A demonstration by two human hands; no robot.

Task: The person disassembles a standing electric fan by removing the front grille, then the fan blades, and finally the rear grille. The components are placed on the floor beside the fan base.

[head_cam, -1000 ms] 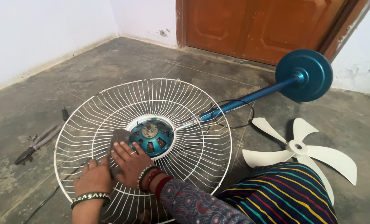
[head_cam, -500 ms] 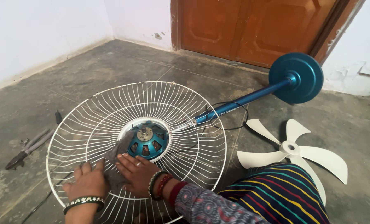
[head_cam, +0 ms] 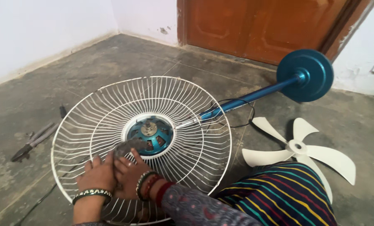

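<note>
A white wire fan guard (head_cam: 183,104) lies face up on the floor with a blue motor housing (head_cam: 150,129) at its centre. My right hand (head_cam: 130,173) presses a grey cloth (head_cam: 127,146) against the wires just below the motor. My left hand (head_cam: 97,173) lies flat on the guard's near wires, touching the right hand. Both wrists wear bangles.
The blue stand pole (head_cam: 254,96) runs from the motor to a round blue base (head_cam: 305,75) near the brown door (head_cam: 258,25). A white fan blade (head_cam: 300,148) lies on the floor at right, pliers (head_cam: 32,142) at left. A black cable (head_cam: 233,113) loops beside the pole.
My right hand has drawn the cloth down and bunched it closer to the motor's lower edge. My left hand has shifted right until it touches the right hand.
</note>
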